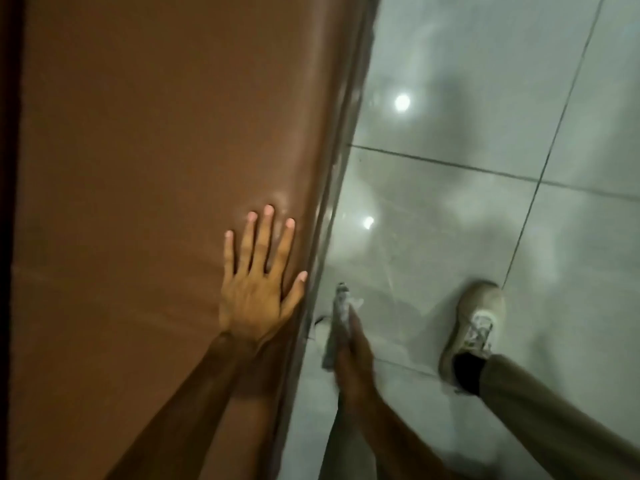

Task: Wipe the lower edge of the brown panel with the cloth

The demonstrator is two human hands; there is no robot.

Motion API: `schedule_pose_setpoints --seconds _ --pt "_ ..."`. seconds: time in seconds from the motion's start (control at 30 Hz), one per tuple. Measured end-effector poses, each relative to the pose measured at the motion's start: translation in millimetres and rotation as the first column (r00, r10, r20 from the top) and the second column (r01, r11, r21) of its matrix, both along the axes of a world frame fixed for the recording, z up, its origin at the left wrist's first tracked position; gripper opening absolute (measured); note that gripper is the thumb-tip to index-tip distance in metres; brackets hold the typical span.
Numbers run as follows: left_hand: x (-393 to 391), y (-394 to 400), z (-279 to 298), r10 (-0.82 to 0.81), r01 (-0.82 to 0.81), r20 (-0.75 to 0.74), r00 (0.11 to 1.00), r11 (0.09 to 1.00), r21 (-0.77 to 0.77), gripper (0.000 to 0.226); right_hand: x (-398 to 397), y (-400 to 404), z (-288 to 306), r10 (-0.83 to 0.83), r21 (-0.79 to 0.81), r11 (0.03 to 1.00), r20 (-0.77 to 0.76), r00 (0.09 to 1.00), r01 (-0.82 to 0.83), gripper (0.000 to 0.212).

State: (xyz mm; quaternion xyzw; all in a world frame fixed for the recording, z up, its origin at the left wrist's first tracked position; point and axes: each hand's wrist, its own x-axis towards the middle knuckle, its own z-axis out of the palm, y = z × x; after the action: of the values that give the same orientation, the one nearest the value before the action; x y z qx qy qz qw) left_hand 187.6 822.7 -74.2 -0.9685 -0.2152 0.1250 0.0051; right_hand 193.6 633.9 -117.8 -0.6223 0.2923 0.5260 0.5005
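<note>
The brown panel (156, 168) fills the left half of the view, and its lower edge (332, 188) runs down the middle where it meets the floor. My left hand (258, 282) lies flat on the panel with its fingers spread, close to that edge. My right hand (353, 362) is blurred and grips a grey-white cloth (341, 313), which sticks out past the fingers just right of the edge, above the floor. I cannot tell whether the cloth touches the panel's edge.
Glossy pale grey floor tiles (485, 116) with dark grout lines fill the right half and reflect two ceiling lights. My right foot in a beige shoe (474, 323) with a dark sock and an olive trouser leg stands on the tiles. A second shoe shows behind the cloth.
</note>
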Motion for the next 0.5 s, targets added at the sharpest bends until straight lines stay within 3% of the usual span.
schedule_pose_setpoints --seconds 0.07,0.2,0.27,0.37,0.43,0.5 --pt "-8.0 -0.3 -16.0 0.031 -0.033 0.050 0.998 0.999 0.039 0.075 -31.8 33.4 -19.2 -0.125 0.102 0.985 -0.113 0.986 0.137 0.039" --pt "-15.7 -1.5 -30.4 -0.055 0.044 0.127 0.990 0.995 0.089 0.074 -62.8 79.2 -55.3 -0.134 0.176 0.979 0.181 0.974 0.102 0.054" --pt "-15.0 -1.5 -32.3 -0.073 0.055 0.153 0.986 0.992 0.117 0.073 -55.2 84.4 -78.6 -0.155 0.184 0.976 0.220 0.963 0.115 0.052" --pt "-15.1 -2.1 -37.7 -0.073 0.046 0.170 0.983 0.986 0.159 0.072 -67.4 69.3 -104.4 -0.145 0.153 0.980 0.095 0.985 0.129 0.051" --pt "-15.0 -3.0 -35.2 -0.065 0.037 0.178 0.982 0.987 0.157 0.072 -81.9 54.1 -87.7 -0.145 0.149 0.979 0.037 0.989 0.138 0.065" --pt "-13.4 -3.5 -29.0 -0.052 0.031 0.153 0.987 0.990 0.135 0.073 -87.2 48.1 -63.1 -0.213 0.180 0.959 -0.041 0.976 0.217 0.060"
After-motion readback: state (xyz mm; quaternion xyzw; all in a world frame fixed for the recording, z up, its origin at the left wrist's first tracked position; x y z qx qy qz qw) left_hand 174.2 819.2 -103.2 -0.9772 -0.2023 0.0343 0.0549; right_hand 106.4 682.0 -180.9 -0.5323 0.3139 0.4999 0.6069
